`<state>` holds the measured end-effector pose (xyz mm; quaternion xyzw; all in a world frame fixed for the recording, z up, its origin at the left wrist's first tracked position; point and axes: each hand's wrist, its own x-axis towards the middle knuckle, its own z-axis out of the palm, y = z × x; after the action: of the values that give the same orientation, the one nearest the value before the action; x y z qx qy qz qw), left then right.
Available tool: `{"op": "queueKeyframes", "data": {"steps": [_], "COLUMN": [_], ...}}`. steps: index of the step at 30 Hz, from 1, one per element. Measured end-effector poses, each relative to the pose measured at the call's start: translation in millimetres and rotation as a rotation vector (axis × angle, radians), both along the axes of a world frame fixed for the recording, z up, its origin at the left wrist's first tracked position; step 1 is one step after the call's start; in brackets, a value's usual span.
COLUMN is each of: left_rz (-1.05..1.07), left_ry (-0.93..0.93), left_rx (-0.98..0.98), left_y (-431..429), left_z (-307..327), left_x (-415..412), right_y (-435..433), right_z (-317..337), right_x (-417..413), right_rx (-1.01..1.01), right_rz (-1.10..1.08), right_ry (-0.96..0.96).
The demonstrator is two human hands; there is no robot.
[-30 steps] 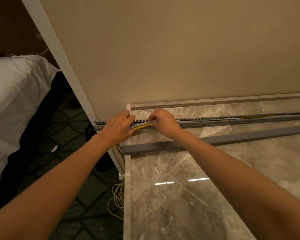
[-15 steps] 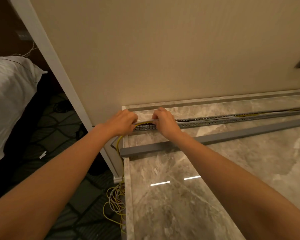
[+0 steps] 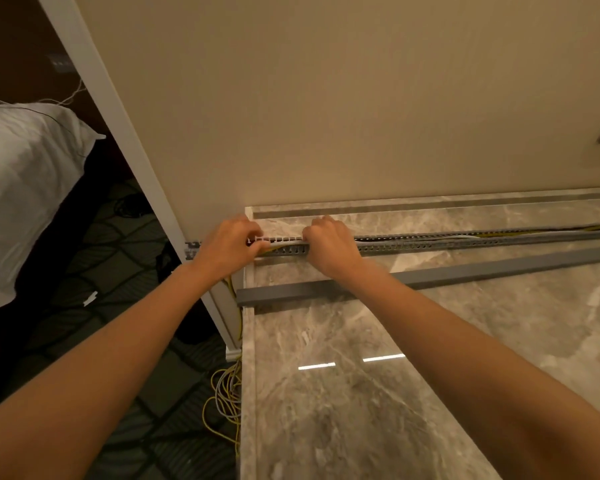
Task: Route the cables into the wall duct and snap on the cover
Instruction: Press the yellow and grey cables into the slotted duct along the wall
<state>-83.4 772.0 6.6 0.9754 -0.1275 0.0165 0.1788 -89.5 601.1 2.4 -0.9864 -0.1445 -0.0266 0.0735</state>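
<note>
A polished grey marble desk point(image 3: 395, 393) runs along a plain beige wall point(image 3: 326, 98), its glossy top catching two short streaks of light. To the left, past a white corner trim point(image 3: 129, 140), the floor drops to a dark patterned carpet point(image 3: 118, 258), and a bed with white linen point(image 3: 25, 174) fills the far left side.

A slotted grey duct point(image 3: 430, 242) lies on the desk near the wall, running off to the right, with its left end sticking out past the desk edge. Yellow and grey cables point(image 3: 596, 228) lie inside it along its length, and more of them hang down at the desk's corner into a loose tangle on the carpet. The plain grey cover point(image 3: 465, 273) lies separately on the desk, just in front of the duct and parallel to it.

Both hands sit at the duct's left end, a short gap between them. The left hand point(image 3: 227, 249) is curled, fingers closed around the cables and the duct at the desk edge. The right hand point(image 3: 329, 247) is also curled, fingertips pressing down into the duct's open top.
</note>
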Motion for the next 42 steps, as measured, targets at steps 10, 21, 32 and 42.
{"op": "queueKeyframes", "data": {"steps": [10,21,32,42], "left_rz": [0.926,0.312,0.362,0.129], "left_ry": [0.482,0.546,0.207,-0.156], "left_rx": [-0.890,-0.533,-0.582,-0.243], "left_y": [73.7,56.3,88.9,99.2], "left_z": [-39.1,-75.6,-63.2,-31.8], "left_x": [-5.0,-11.8,-20.1,-16.6], "right_y": [71.0,82.3,81.5,77.7], "right_z": [1.8,-5.9,-13.8,-9.5], "right_x": [6.8,25.0,19.7,15.8], "right_rx": [0.108,0.152,0.005,-0.080], "right_rz": [0.264,0.182,0.212,0.225], "right_ry": [0.117,0.209,0.126,0.054]}}
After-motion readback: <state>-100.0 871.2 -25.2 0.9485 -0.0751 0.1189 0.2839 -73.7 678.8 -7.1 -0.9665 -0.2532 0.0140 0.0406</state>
